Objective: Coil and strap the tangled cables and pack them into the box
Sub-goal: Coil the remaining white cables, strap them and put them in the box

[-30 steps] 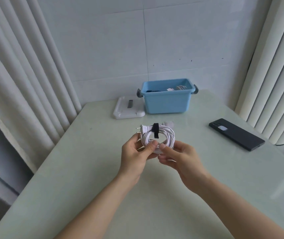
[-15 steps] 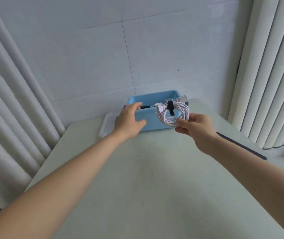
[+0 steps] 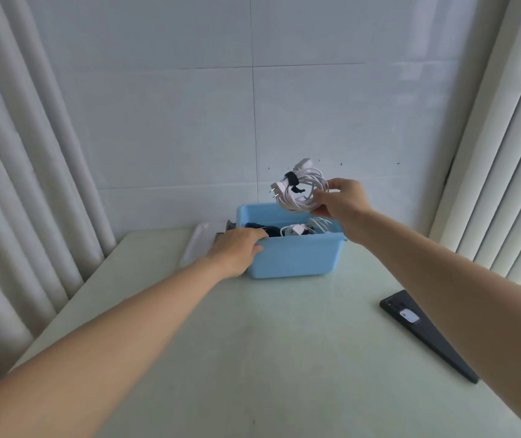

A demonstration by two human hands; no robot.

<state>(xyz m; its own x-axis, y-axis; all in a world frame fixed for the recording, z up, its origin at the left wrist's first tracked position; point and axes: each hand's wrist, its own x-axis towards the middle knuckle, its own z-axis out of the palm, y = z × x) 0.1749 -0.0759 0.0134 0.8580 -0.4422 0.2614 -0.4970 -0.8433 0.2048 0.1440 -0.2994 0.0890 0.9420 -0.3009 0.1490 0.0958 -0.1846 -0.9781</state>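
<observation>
A coiled white cable [image 3: 300,191] with a plug and a black strap round it hangs in the air above the blue box [image 3: 297,257]. My right hand [image 3: 341,200] pinches the coil at its right side. My left hand [image 3: 237,248] grips the box's front left rim, fingers over the edge and thumb on the outer wall. Inside the box lie a dark cable [image 3: 264,229] and white cables [image 3: 303,229].
The box stands at the far end of a pale green table [image 3: 253,343], near the tiled wall. A white lid [image 3: 197,248] lies left of the box. A black phone [image 3: 423,330] lies at the right, partly under my forearm. Curtains hang on both sides.
My right hand has lifted the strapped coil from in front of the box to above its opening. My left hand let go of the coil and took hold of the box rim.
</observation>
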